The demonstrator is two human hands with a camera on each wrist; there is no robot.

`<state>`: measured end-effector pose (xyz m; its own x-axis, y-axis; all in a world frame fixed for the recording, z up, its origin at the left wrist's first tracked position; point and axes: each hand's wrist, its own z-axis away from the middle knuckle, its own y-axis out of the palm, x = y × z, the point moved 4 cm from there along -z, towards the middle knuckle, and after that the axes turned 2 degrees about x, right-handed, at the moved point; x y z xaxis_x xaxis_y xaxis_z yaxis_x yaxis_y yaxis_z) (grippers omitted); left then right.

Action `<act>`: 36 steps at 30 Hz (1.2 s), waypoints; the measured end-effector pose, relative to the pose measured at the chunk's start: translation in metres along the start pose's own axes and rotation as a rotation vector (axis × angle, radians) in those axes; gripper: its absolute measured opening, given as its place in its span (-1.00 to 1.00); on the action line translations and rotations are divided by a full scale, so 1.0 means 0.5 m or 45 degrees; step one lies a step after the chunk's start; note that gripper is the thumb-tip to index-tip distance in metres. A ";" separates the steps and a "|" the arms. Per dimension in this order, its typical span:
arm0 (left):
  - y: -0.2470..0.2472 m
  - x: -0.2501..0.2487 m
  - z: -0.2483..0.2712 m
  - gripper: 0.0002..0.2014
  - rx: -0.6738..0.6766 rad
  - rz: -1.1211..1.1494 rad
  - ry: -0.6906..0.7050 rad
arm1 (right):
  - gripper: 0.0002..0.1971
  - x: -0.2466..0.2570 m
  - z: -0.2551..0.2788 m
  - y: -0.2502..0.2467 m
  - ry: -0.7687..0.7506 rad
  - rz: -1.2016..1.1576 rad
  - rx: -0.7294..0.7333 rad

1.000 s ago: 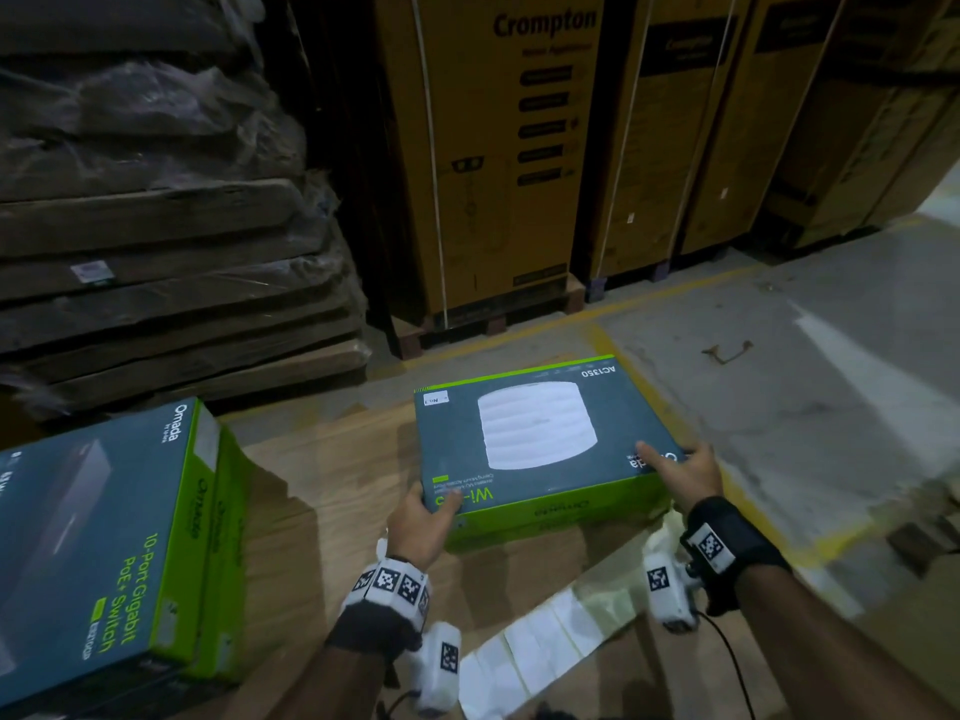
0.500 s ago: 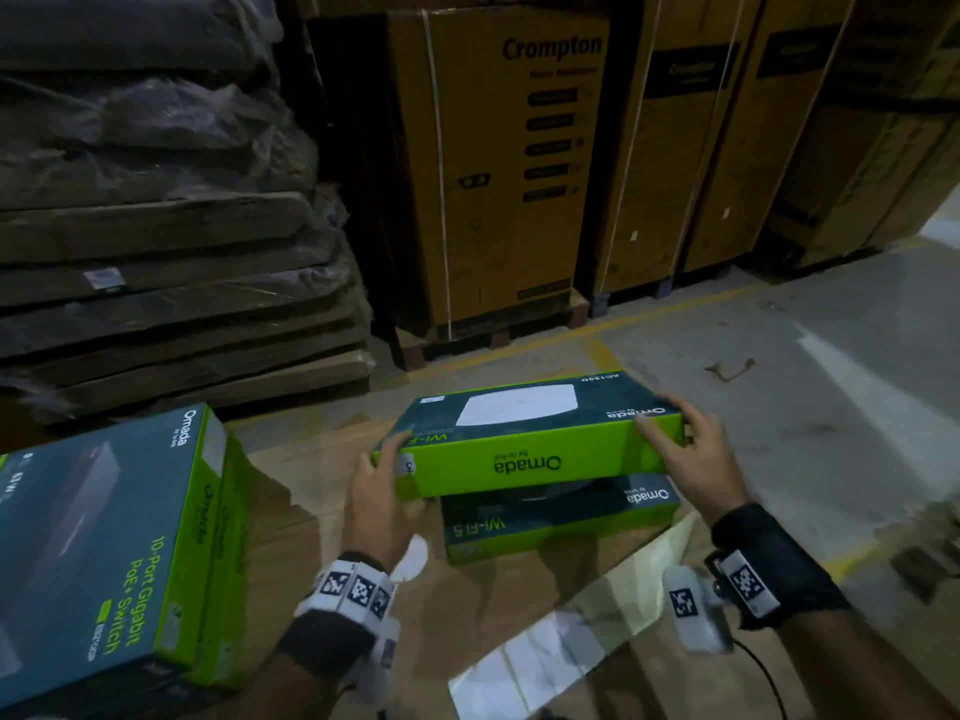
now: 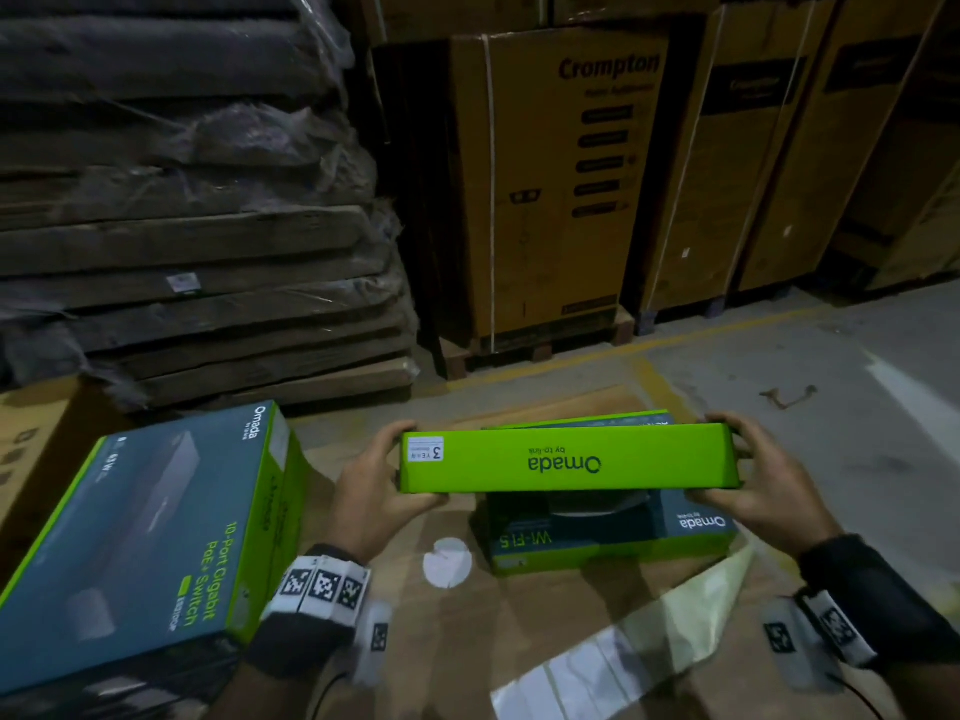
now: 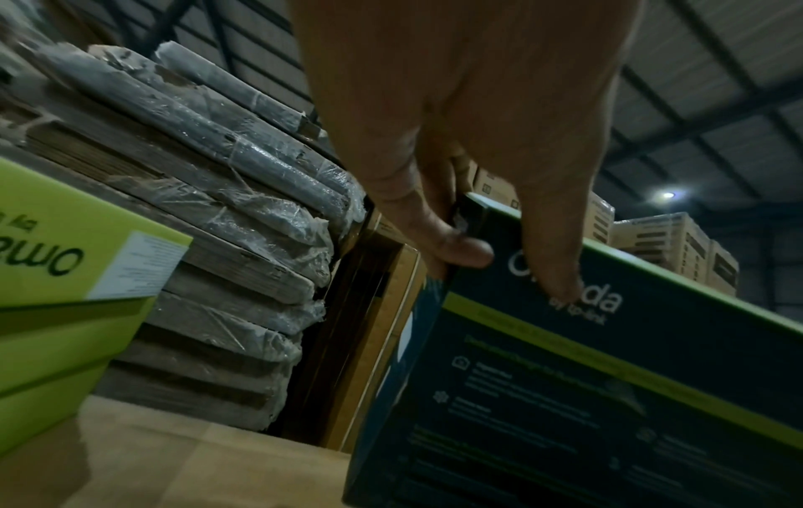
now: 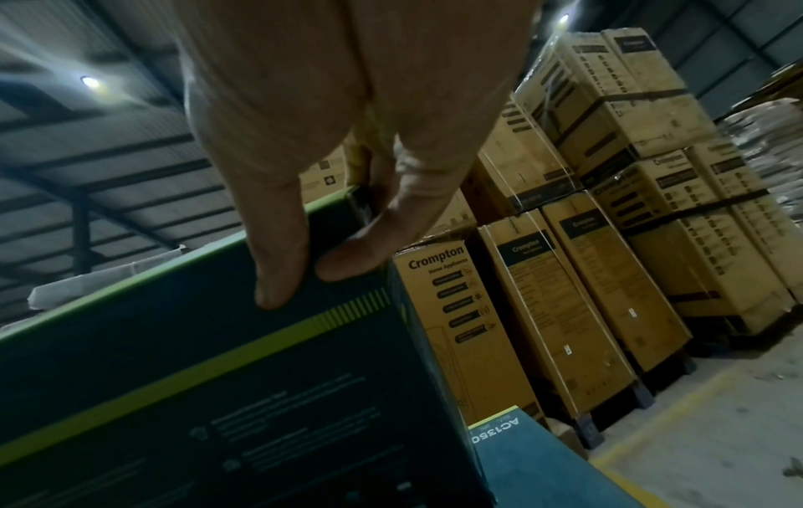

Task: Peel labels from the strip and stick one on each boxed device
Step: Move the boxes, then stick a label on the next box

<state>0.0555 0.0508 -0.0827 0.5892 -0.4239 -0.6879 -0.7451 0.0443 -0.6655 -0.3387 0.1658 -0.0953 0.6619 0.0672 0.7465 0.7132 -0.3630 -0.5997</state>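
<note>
Both hands hold a green and dark Omada box [image 3: 569, 462] up off the cardboard surface, its green side facing me. My left hand [image 3: 376, 491] grips its left end, thumb on the dark underside [image 4: 565, 361]. My right hand [image 3: 753, 485] grips the right end, fingers curled over the edge [image 5: 356, 220]. A small white label [image 3: 426, 449] sits on the green side near the left end. A second Omada box [image 3: 613, 537] lies flat just below. The white label strip [image 3: 597, 667] trails across the cardboard near me.
A stack of larger Omada switch boxes [image 3: 140, 543] stands at the left. A round white sticker [image 3: 447, 562] lies on the cardboard [image 3: 519, 626]. Wrapped wooden boards [image 3: 182, 226] and tall Crompton cartons [image 3: 561, 184] stand behind. Concrete floor [image 3: 857, 407] lies to the right.
Both hands lifted the top box off the lower one and tipped it up, so its green side now faces me. The lower box stayed flat.
</note>
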 end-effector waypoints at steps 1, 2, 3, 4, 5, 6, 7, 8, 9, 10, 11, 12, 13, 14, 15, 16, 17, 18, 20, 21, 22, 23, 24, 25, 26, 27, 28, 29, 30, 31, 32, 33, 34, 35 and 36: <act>-0.002 -0.002 0.002 -0.23 0.015 0.033 0.000 | -0.19 0.006 -0.001 0.000 -0.010 -0.029 0.003; -0.003 0.000 0.003 -0.23 0.030 0.065 -0.004 | -0.20 0.013 -0.002 0.000 -0.013 -0.066 0.005; -0.003 0.004 0.004 -0.23 0.044 0.090 -0.011 | -0.21 0.017 -0.002 0.000 0.002 -0.119 0.006; -0.002 0.008 0.005 -0.23 0.052 0.112 -0.019 | -0.22 0.020 -0.003 0.001 0.029 -0.177 0.008; -0.003 0.011 0.007 -0.23 0.051 0.127 -0.027 | -0.23 0.020 -0.003 0.003 0.053 -0.211 0.008; -0.003 0.013 0.009 -0.23 0.049 0.131 -0.038 | -0.24 0.022 -0.001 0.004 0.067 -0.224 0.006; -0.003 0.014 0.010 -0.24 0.049 0.128 -0.044 | -0.24 0.021 -0.001 0.005 0.076 -0.230 0.002; -0.004 0.015 0.012 -0.25 0.049 0.125 -0.050 | -0.25 0.021 0.001 0.005 0.086 -0.239 -0.005; -0.004 0.014 0.014 -0.27 0.051 0.129 -0.053 | -0.26 0.020 0.001 0.005 0.087 -0.248 -0.012; -0.004 0.012 0.015 -0.27 0.058 0.131 -0.054 | -0.26 0.022 0.001 0.005 0.081 -0.255 -0.019; -0.006 0.011 0.017 -0.27 0.064 0.127 -0.055 | -0.25 0.024 0.002 0.006 0.072 -0.258 -0.025; -0.010 0.013 0.018 -0.26 0.063 0.120 -0.060 | -0.25 0.027 0.002 0.007 0.061 -0.253 -0.033; -0.013 0.015 0.019 -0.25 0.061 0.109 -0.062 | -0.25 0.031 0.002 0.007 0.043 -0.240 -0.043; -0.016 0.017 0.019 -0.24 0.057 0.101 -0.062 | -0.25 0.035 0.004 0.008 0.026 -0.230 -0.048; -0.018 0.020 0.019 -0.24 0.054 0.089 -0.066 | -0.26 0.039 0.006 0.008 0.018 -0.230 -0.050; -0.020 0.022 0.018 -0.23 0.053 0.079 -0.074 | -0.27 0.043 0.008 0.008 0.016 -0.242 -0.051; -0.022 0.024 0.017 -0.22 0.047 0.073 -0.082 | -0.27 0.046 0.010 0.007 0.018 -0.256 -0.052; -0.025 0.025 0.016 -0.22 0.040 0.069 -0.088 | -0.26 0.051 0.012 0.005 0.024 -0.274 -0.054; -0.026 0.025 0.015 -0.22 0.040 0.076 -0.108 | -0.25 0.064 0.016 0.000 0.026 -0.304 -0.060; -0.025 0.025 0.013 -0.23 0.041 0.072 -0.119 | -0.25 0.074 0.018 -0.004 0.019 -0.315 -0.059; -0.023 0.027 0.011 -0.23 0.044 0.058 -0.131 | -0.24 0.085 0.019 -0.007 0.012 -0.319 -0.062; -0.021 0.029 0.009 -0.24 0.047 0.039 -0.140 | -0.24 0.096 0.020 -0.010 0.002 -0.311 -0.073; -0.019 0.031 0.007 -0.24 0.043 0.000 -0.141 | -0.23 0.108 0.021 -0.012 -0.016 -0.283 -0.088; -0.016 0.032 0.003 -0.23 0.033 -0.065 -0.129 | -0.21 0.119 0.022 -0.015 -0.044 -0.235 -0.102; -0.012 0.032 0.001 -0.23 0.023 -0.153 -0.117 | -0.20 0.131 0.021 -0.015 -0.080 -0.177 -0.112; -0.007 0.027 0.000 -0.23 0.005 -0.255 -0.109 | -0.19 0.144 0.021 -0.012 -0.121 -0.115 -0.114; 0.000 0.019 0.001 -0.22 -0.007 -0.370 -0.111 | -0.18 0.159 0.021 -0.007 -0.165 -0.060 -0.112; 0.008 0.005 0.005 -0.21 0.002 -0.487 -0.112 | -0.17 0.175 0.021 0.000 -0.204 -0.018 -0.118; 0.019 -0.015 0.009 -0.21 0.025 -0.573 -0.089 | -0.18 0.194 0.020 0.008 -0.249 0.022 -0.137; 0.033 -0.039 0.013 -0.20 0.051 -0.596 -0.022 | -0.17 0.218 0.021 0.017 -0.307 0.078 -0.160; 0.047 -0.068 0.018 -0.20 0.078 -0.556 0.081 | -0.16 0.242 0.023 0.030 -0.373 0.148 -0.177; 0.060 -0.102 0.023 -0.20 0.097 -0.475 0.198 | -0.15 0.264 0.025 0.044 -0.432 0.214 -0.182; 0.069 -0.136 0.027 -0.20 0.101 -0.384 0.301 | -0.15 0.281 0.027 0.059 -0.472 0.257 -0.170; 0.075 -0.165 0.032 -0.20 0.091 -0.319 0.377 | -0.16 0.297 0.030 0.075 -0.494 0.279 -0.149; 0.079 -0.187 0.036 -0.21 0.076 -0.276 0.417 | -0.19 0.308 0.033 0.088 -0.504 0.285 -0.136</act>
<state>-0.0231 0.1084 -0.0500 0.5928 -0.6948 -0.4072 -0.5891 -0.0294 -0.8075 -0.2014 0.1755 -0.0116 0.8489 0.3181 0.4222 0.5285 -0.5011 -0.6852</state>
